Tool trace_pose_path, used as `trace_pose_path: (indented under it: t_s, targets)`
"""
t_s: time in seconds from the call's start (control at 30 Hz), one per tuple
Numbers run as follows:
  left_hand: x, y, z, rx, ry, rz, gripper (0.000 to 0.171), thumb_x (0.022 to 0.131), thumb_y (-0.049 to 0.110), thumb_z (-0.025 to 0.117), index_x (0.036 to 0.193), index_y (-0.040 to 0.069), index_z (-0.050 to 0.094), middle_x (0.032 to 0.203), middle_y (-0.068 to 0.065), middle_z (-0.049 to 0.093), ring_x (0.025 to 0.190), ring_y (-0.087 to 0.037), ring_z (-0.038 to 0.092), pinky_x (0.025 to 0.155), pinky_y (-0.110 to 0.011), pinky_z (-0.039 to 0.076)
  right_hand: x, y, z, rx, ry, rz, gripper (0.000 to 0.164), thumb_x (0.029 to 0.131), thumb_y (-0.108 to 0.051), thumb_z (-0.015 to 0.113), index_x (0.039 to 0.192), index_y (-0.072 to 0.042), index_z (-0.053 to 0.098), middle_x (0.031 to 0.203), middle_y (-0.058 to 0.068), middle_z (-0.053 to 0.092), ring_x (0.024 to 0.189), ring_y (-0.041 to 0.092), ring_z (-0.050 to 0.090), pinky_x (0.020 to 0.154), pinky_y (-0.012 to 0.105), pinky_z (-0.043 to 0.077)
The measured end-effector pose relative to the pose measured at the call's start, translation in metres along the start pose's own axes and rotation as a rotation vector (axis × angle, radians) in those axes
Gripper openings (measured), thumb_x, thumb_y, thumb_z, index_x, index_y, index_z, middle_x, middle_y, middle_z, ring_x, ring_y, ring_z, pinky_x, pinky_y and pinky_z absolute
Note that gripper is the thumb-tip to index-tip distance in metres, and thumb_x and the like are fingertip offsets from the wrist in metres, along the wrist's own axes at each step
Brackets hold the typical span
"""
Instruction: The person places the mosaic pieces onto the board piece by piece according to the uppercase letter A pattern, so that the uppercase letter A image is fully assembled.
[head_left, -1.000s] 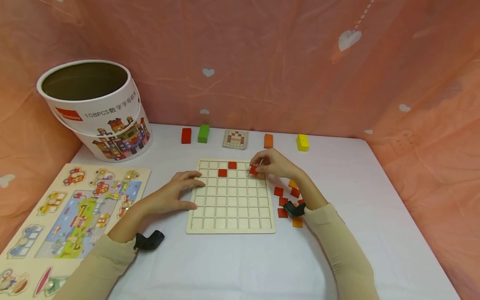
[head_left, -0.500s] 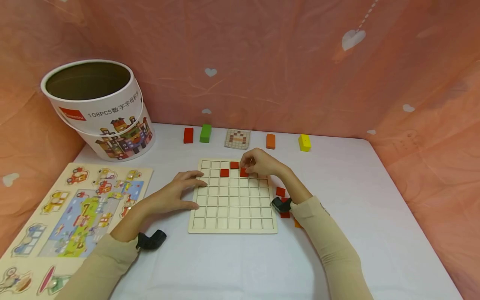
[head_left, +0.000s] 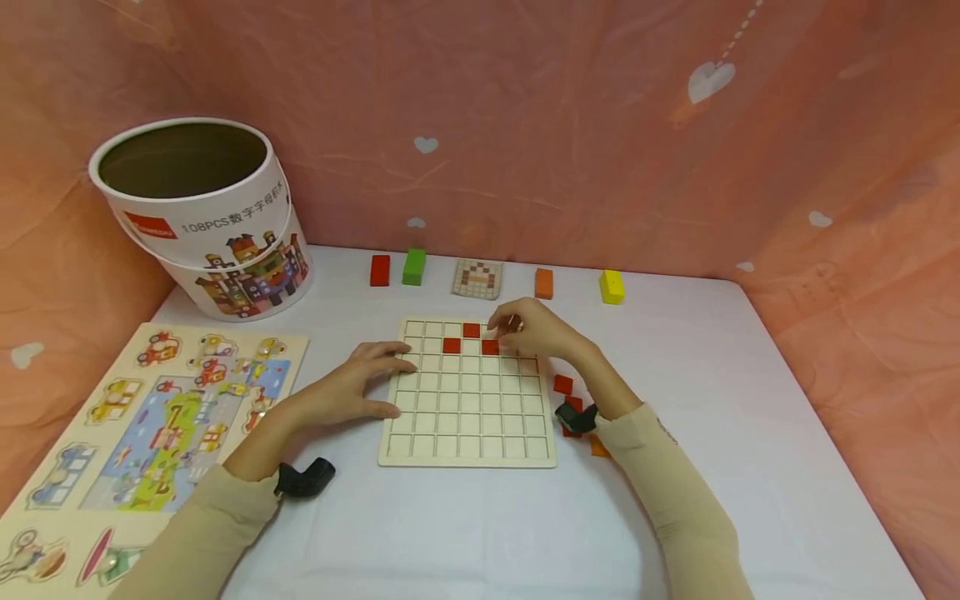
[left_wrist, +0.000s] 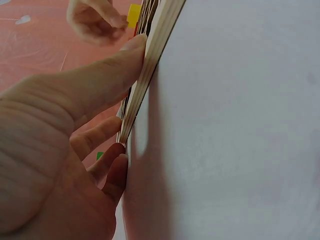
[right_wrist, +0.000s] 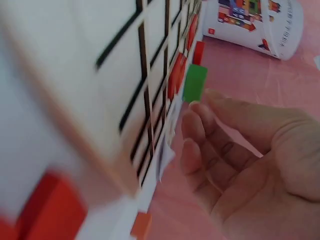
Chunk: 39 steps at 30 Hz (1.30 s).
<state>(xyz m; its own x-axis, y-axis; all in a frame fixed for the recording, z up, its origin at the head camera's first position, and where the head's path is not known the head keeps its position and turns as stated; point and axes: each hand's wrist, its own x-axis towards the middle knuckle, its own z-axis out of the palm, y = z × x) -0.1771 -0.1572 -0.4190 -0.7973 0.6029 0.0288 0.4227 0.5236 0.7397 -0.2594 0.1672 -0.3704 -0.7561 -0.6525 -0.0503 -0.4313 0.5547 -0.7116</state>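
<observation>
A wooden grid board (head_left: 450,423) lies mid-table, with red square tiles in its upper cells: one tile (head_left: 471,330) in the top row, another (head_left: 451,345) lower left of it, a third (head_left: 491,347) lower right. My left hand (head_left: 358,382) rests along the board's left edge; in the left wrist view the thumb (left_wrist: 107,75) touches the rim, fingers below it. Just by the third tile is my right hand (head_left: 542,327). Its fingers (right_wrist: 191,155) are loosely bent in the right wrist view, with nothing seen between them and the thumb.
Loose red (head_left: 563,384) and orange tiles (head_left: 598,447) lie right of the board, partly under the right wrist. Along the back stand red (head_left: 380,271), green (head_left: 414,267), orange (head_left: 543,283) and yellow blocks (head_left: 612,287) and a pattern card (head_left: 477,278). A bucket (head_left: 217,242) and picture puzzle (head_left: 112,442) are left.
My right hand has brought a red tile leftward from the board's upper right to a second-row cell, where it now lies; the fingers have lifted slightly off it. The left hand keeps its place.
</observation>
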Motion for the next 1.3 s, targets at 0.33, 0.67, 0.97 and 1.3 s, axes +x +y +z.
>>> trace_pose_path:
  t_s: [0.33,0.67,0.97,1.3]
  targets:
    - [0.001,0.001,0.000,-0.002,0.002,0.006,0.056,0.083,0.022,0.082,0.132,0.007,0.061,0.153,-0.018,0.036,0.142,-0.039,0.023,0.112,-0.063,0.023,-0.065,0.022,-0.016,0.022,0.016,0.088,0.024,0.086,0.001,0.074,0.109,0.003,0.068,0.101,0.011,0.064,0.089,0.025,0.057,0.079,0.031,0.051]
    - [0.000,0.000,0.000,-0.005,0.000,-0.006,0.056,0.083,0.023,0.082,0.132,0.008,0.061,0.154,-0.018,0.035,0.143,-0.039,0.022,0.112,-0.063,0.023,-0.092,0.033,-0.012,0.060,-0.040,0.118,0.028,0.086,0.001,0.073,0.113,0.002,0.064,0.107,0.010,0.064,0.096,0.027,0.055,0.080,0.031,0.050]
    - [0.001,0.001,0.000,-0.005,-0.002,-0.011,0.057,0.083,0.022,0.082,0.133,0.007,0.060,0.154,-0.018,0.035,0.143,-0.040,0.022,0.112,-0.063,0.023,-0.093,0.034,-0.009,0.053,-0.048,0.120,0.024,0.087,0.004,0.071,0.110,0.001,0.066,0.101,0.008,0.064,0.093,0.025,0.055,0.079,0.028,0.049]
    - [0.001,0.002,0.000,-0.007,-0.003,-0.015,0.057,0.083,0.022,0.082,0.133,0.006,0.061,0.154,-0.018,0.035,0.143,-0.040,0.022,0.112,-0.063,0.022,-0.082,0.026,-0.012,0.060,-0.079,0.070,0.011,0.087,0.003,0.071,0.096,-0.002,0.070,0.083,0.003,0.062,0.077,0.021,0.054,0.064,0.025,0.046]
